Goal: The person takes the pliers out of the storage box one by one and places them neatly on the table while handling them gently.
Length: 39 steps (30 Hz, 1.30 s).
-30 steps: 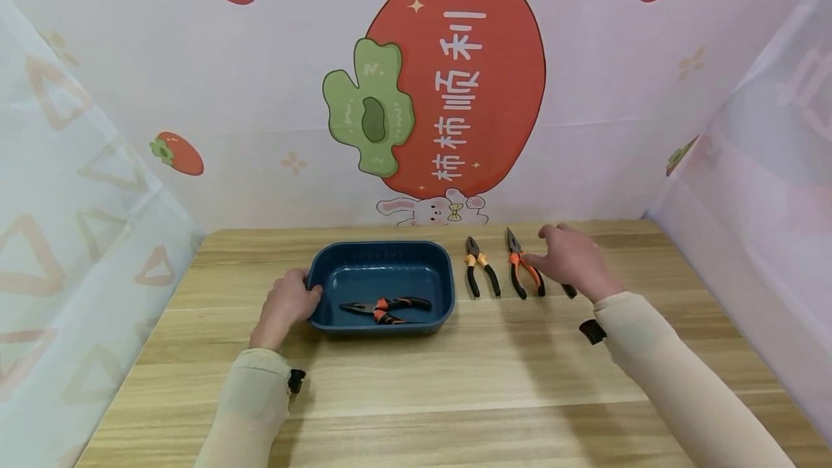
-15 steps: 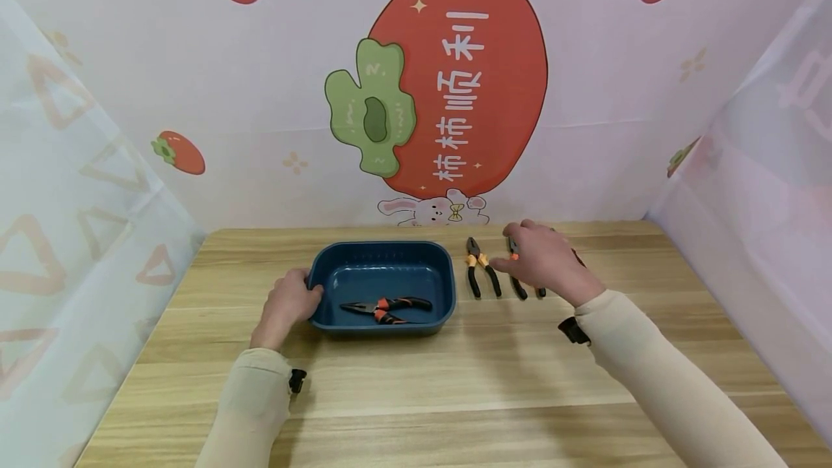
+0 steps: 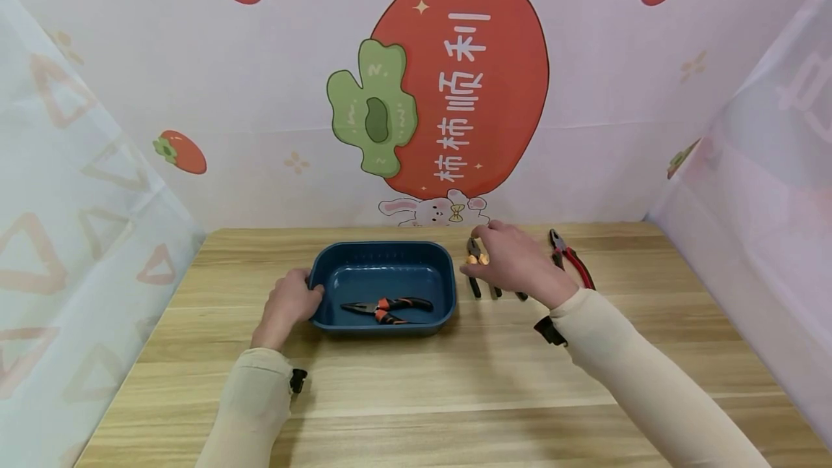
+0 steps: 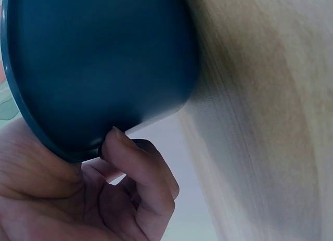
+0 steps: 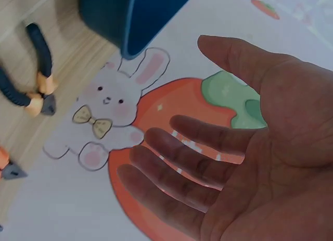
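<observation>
My left hand (image 3: 290,308) grips the left end of a dark blue rectangular tray (image 3: 383,245); in the left wrist view its curled fingers meet the tray's rim. Inside the tray lie orange-and-black long-nose pliers (image 3: 399,302). Spread out, with nothing in it, my right hand (image 3: 516,266) hovers over the pliers right of the tray. Yellow-and-black combination pliers (image 3: 474,248) are nearest its fingertips and partly covered. Orange-handled long-nose pliers (image 5: 11,171) show only their nose in the right wrist view; the hand hides most of them in the head view.
Further right on the wooden table (image 3: 416,388) lie red-and-black pliers (image 3: 577,266), partly behind the right hand. A printed cloth backdrop (image 3: 273,92) stands along the table's back edge, with cloth walls at both sides.
My right hand has moved left, from beside the red-and-black pliers, across the orange-handled ones, to the yellow-and-black pliers. The red-and-black pliers have come into view. The left hand and tray stay put.
</observation>
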Motion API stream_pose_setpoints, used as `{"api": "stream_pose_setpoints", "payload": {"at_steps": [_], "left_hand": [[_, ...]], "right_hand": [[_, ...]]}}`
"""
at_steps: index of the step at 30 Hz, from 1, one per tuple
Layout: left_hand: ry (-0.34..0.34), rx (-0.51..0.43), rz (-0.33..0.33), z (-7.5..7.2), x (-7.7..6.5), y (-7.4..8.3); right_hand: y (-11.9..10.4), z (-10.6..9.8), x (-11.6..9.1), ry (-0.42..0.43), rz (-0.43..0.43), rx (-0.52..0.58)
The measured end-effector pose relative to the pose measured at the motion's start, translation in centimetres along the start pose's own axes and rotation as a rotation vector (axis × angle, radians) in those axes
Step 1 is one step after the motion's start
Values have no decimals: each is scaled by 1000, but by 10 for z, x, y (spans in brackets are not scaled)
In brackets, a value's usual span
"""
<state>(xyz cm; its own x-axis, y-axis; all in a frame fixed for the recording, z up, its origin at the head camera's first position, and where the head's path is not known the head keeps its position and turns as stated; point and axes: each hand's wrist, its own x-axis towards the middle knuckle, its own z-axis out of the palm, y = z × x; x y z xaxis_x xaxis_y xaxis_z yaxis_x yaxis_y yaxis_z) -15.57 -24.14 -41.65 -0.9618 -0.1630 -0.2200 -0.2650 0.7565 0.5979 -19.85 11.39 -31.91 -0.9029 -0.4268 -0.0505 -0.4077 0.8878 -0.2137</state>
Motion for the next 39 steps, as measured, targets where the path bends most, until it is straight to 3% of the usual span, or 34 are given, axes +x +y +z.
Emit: {"api": "stream_pose_setpoints", "payload": {"at_steps": [24, 39], "left_hand": [[3, -1, -5, 0, -1, 1], [9, 13, -17, 0, -1, 1]], "right_hand": [[-56, 11, 25, -96, -179, -10], [-81, 22, 49, -187, -214, -26]]}}
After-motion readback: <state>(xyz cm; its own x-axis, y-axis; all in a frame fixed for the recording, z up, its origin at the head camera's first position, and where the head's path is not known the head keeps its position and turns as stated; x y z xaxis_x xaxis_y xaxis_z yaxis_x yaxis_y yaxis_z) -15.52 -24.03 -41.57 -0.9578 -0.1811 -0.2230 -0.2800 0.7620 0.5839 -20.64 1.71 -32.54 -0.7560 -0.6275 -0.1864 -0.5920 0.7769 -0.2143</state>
